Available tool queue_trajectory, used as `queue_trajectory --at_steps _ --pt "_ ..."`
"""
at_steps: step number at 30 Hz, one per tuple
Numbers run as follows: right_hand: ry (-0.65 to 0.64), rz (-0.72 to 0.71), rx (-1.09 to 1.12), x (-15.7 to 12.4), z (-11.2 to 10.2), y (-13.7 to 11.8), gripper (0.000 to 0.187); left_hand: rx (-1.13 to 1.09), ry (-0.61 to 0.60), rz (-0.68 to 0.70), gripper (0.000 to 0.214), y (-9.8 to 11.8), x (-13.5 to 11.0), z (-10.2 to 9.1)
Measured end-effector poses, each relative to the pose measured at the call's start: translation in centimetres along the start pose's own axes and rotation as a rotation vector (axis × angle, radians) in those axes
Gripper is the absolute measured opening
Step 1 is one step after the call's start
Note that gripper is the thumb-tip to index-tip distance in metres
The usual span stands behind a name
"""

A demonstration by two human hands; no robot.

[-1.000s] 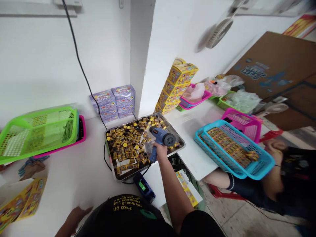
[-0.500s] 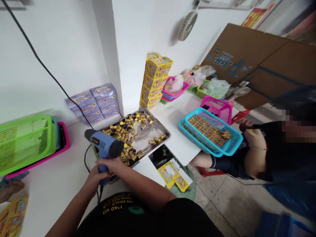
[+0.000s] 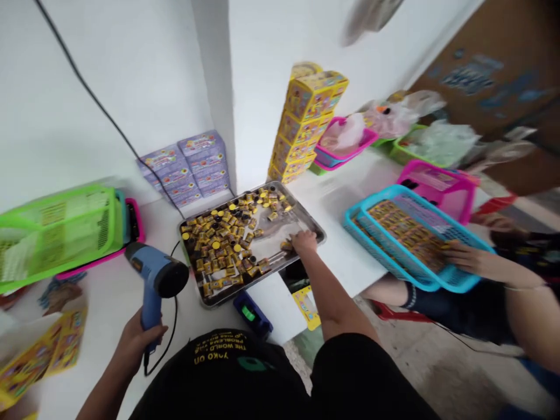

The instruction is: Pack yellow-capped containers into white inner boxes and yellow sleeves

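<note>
At the left, a green basket (image 3: pixel 61 224) sits on the white surface (image 3: pixel 105 309). Nearer, the left hand (image 3: pixel 142 333) is clamped around the handle of a blue heat gun (image 3: pixel 153 271). Right of it, small yellow containers (image 3: pixel 225 233) crowd the left and far parts of a metal tray (image 3: pixel 280 230). The right hand (image 3: pixel 305 241) reaches a few at the right part; whether its fingers grip any, I cannot tell. Farther right, a co-worker's hand (image 3: pixel 468 261) is at a blue basket (image 3: pixel 371 259).

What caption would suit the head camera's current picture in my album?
Left hand gripping a heat gun, right hand in a tray of small jars.
</note>
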State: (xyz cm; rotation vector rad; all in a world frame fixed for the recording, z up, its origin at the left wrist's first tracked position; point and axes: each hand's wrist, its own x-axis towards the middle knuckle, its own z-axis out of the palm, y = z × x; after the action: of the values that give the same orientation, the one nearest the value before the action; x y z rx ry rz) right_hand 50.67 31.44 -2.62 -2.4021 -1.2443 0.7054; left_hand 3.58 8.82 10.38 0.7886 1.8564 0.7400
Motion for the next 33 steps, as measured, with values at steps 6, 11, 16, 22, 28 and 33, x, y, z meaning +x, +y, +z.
queue_trajectory --at_steps 6,11,16,22,28,33 --pt "0.028 0.029 -0.178 0.3 2.1 0.4 0.043 -0.079 -0.028 -0.03 0.036 0.5 -1.6 0.0" --pt "-0.109 0.017 -0.27 -2.1 4.9 -2.0 0.045 -0.122 -0.013 -0.016 0.033 -0.3 -2.9 -0.9" --pt "-0.23 -0.04 -0.311 -7.5 9.3 -5.1 0.049 -0.13 0.041 -0.051 0.037 -2.0 -3.0 -2.5" --pt "-0.195 -0.164 -0.322 -10.9 11.1 -7.7 0.039 -0.174 0.061 -0.049 0.035 -3.3 -3.4 -3.2" --pt "-0.211 -0.527 -0.276 -15.3 13.3 -11.2 0.028 -0.171 0.04 -0.061 0.035 -3.7 -3.2 -3.2" --pt "-0.301 -0.756 -0.235 -15.5 13.8 -13.5 0.015 -0.158 0.062 -0.035 0.035 -3.6 -3.2 -3.4"
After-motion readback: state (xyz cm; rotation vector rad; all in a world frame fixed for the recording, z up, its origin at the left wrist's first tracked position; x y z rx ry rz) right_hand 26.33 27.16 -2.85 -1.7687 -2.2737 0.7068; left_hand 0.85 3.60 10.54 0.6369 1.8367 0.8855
